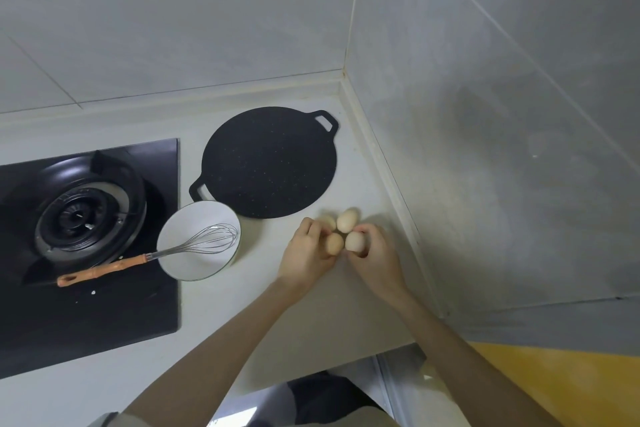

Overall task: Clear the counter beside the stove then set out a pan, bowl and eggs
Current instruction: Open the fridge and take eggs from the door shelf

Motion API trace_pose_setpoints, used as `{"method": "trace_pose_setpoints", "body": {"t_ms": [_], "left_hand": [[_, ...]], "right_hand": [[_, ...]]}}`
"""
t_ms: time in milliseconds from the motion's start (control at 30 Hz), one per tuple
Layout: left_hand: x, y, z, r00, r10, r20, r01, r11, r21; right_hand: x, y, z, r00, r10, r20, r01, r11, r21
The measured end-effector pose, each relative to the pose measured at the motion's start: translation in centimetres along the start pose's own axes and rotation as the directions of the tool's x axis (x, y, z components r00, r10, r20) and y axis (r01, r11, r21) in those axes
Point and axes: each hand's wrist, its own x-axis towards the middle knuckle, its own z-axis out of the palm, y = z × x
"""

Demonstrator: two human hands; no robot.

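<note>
Grey tiled walls close a corner round the pale counter, with the stove to the left. Beside the stove lie the flat black pan and the white bowl. A whisk rests in the bowl, its handle out over the stove. Four eggs sit bunched just in front of the pan, near the right wall. My left grip curls round the near-left egg and my right grip curls round the near-right one, the two grips almost touching.

I judge the eggs light, smooth and rigid, but quick to crack and inclined to roll on this flat counter. I would take each round its middle with the fingertips, gently. I would let go only once it lies steady, best nestled against its neighbours.

My left fingers hide most of the rear-left egg. I cannot tell whether the two held eggs rest on the counter or are lifted just off it. My right fingertips are tucked out of sight. The pan's depth is hard to read, though it looks nearly flat.
</note>
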Motion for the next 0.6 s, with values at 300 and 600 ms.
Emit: {"method": "trace_pose_setpoints", "body": {"t_ms": [300,600], "left_hand": [[-0.1,-0.6,0.2,1.0,0.011,-0.009,-0.011,1.0,0.018],[-2.0,-0.2,-1.3,0.999,-0.031,-0.031,0.032,0.999,0.026]], "right_hand": [[-0.3,0.1,0.1,0.999,-0.046,0.0,0.046,0.999,-0.025],[-0.7,-0.6,-1.2,0.998,-0.03,0.06,0.03,0.999,-0.01]]}}
